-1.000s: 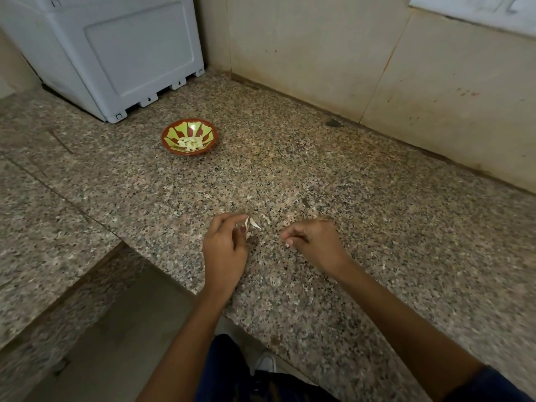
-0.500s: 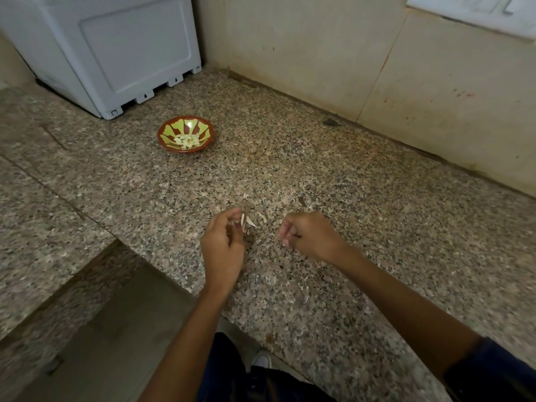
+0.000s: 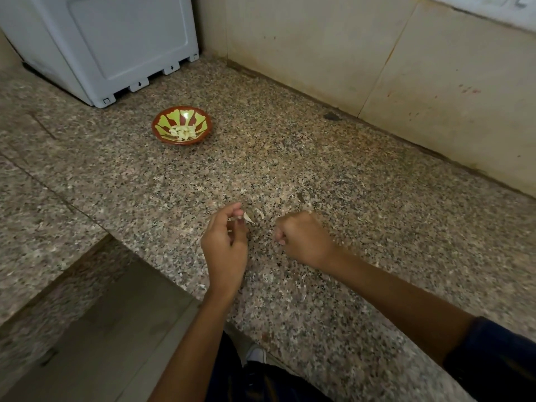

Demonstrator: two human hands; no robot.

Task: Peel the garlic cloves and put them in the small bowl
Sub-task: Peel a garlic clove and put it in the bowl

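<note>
One bowl (image 3: 182,126); left hand (image 3: 224,245) pinches one clove (image 3: 248,218).

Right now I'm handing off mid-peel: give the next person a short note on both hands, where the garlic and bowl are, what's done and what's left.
Left hand: pinches a garlic clove at its fingertips, papery skin sticking out to the right, just above the granite counter.
Right hand: curled in a fist beside it; what it holds, if anything, is hidden.
Small bowl: far left on the counter, near the white appliance, with a pile of peeled cloves inside.
Done: several cloves peeled and bowled.
Left: finish peeling this clove and drop it in the bowl. No other unpeeled cloves are clearly visible.
</note>
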